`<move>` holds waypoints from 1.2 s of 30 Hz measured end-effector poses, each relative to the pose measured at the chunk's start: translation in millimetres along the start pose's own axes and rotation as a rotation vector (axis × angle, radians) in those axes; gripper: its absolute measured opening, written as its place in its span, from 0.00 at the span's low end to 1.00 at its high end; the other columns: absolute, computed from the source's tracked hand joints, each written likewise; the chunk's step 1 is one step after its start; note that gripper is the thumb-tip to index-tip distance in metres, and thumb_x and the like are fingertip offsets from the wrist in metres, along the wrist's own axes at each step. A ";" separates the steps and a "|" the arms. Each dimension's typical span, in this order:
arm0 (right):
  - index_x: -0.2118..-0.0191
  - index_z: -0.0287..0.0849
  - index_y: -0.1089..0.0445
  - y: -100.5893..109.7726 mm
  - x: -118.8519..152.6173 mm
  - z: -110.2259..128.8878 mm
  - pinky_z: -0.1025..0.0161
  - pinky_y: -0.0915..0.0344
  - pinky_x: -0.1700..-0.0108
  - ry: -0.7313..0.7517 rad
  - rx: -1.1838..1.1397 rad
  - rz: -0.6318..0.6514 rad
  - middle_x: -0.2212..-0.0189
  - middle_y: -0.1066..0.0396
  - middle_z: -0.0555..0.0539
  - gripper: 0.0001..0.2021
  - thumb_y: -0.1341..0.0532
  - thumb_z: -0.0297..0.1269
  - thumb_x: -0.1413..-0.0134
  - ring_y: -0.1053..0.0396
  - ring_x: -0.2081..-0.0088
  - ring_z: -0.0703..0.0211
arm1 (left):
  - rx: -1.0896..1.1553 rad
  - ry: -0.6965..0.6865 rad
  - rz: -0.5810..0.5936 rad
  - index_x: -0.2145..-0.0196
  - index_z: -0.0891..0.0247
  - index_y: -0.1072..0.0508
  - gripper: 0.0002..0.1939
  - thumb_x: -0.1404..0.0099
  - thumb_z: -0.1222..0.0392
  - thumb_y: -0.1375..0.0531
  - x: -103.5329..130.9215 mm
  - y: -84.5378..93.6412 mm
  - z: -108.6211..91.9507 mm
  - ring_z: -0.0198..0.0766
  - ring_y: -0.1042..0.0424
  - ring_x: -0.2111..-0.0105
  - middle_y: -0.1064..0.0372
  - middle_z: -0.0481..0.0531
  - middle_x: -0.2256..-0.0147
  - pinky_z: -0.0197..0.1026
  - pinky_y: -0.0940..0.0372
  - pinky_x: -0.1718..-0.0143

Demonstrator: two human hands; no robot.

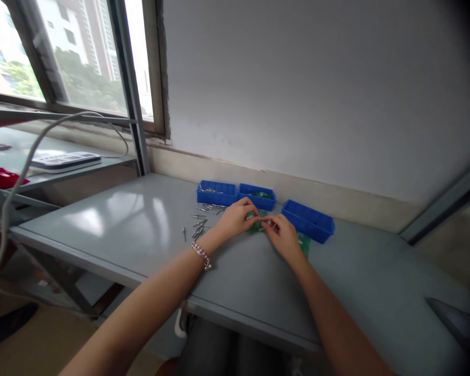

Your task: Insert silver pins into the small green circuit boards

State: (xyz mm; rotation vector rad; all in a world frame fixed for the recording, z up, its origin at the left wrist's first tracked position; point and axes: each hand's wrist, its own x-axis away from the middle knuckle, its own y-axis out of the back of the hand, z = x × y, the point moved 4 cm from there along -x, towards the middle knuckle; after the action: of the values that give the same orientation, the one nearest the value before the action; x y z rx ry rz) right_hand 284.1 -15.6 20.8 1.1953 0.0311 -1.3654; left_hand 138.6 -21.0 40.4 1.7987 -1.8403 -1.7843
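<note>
Both hands meet over the table, with their fingertips almost touching. My left hand (237, 216) is closed in a pinch at a small green plastic bag (253, 225). My right hand (284, 236) pinches at the bag's right side; what lies between its fingertips is too small to make out. Another green piece (304, 243), with white marks, lies flat beside the right hand, partly covered by it. Several slim metal pins (199, 227), thicker at one end like blind rivets, are scattered left of my left hand.
Behind the hands stand three blue bins: one with metal pins (216, 197), one with green pieces (269, 202), and a third (309, 221) at right. A dark flat object (456, 321) lies at the right edge. A white cable (13, 193) hangs at left.
</note>
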 end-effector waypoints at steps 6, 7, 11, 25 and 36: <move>0.67 0.39 0.31 -0.7 0.3 -2.4 0.64 0.44 0.72 0.024 -0.004 -0.014 0.76 0.40 0.48 0.13 0.48 0.42 0.47 0.42 0.76 0.62 | -0.014 0.009 -0.014 0.68 0.64 0.30 0.11 0.41 0.54 0.46 0.2 0.0 0.7 0.29 0.39 0.73 0.39 0.51 0.65 0.34 0.41 0.70; 0.67 0.39 0.31 -0.5 0.2 -2.7 0.64 0.44 0.72 0.029 -0.005 -0.020 0.76 0.40 0.48 0.14 0.48 0.43 0.47 0.42 0.77 0.62 | -0.017 0.013 -0.016 0.68 0.64 0.30 0.11 0.41 0.54 0.46 0.2 0.0 1.0 0.29 0.39 0.73 0.39 0.51 0.65 0.34 0.41 0.70; 0.68 0.39 0.31 1.4 -0.2 -1.5 0.65 0.44 0.73 0.031 -0.012 -0.045 0.76 0.40 0.48 0.14 0.48 0.44 0.47 0.42 0.77 0.62 | -0.030 0.033 -0.020 0.68 0.64 0.30 0.12 0.41 0.53 0.46 0.2 -0.3 2.7 0.29 0.39 0.73 0.39 0.51 0.65 0.34 0.41 0.70; 0.69 0.37 0.31 50.4 -4.7 -28.5 0.62 0.43 0.69 -0.050 0.225 -0.392 0.76 0.39 0.45 0.18 0.52 0.45 0.47 0.41 0.74 0.59 | -0.045 0.107 0.097 0.63 0.64 0.33 0.12 0.40 0.54 0.48 2.2 -9.0 9.8 0.30 0.39 0.74 0.41 0.52 0.63 0.36 0.39 0.68; 0.68 0.35 0.28 85.2 13.9 -72.5 0.60 0.46 0.73 -0.541 0.442 -0.605 0.78 0.34 0.41 0.17 0.49 0.42 0.52 0.41 0.78 0.55 | -0.148 0.148 0.112 0.62 0.64 0.33 0.10 0.43 0.66 0.48 2.4 -7.3 15.1 0.34 0.36 0.70 0.38 0.53 0.63 0.37 0.39 0.66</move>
State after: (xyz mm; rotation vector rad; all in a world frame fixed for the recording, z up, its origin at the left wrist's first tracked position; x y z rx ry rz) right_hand 395.0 1.4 31.7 1.1779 -0.3329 -2.2860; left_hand 132.7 -10.4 28.6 1.6895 -1.6730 -1.6526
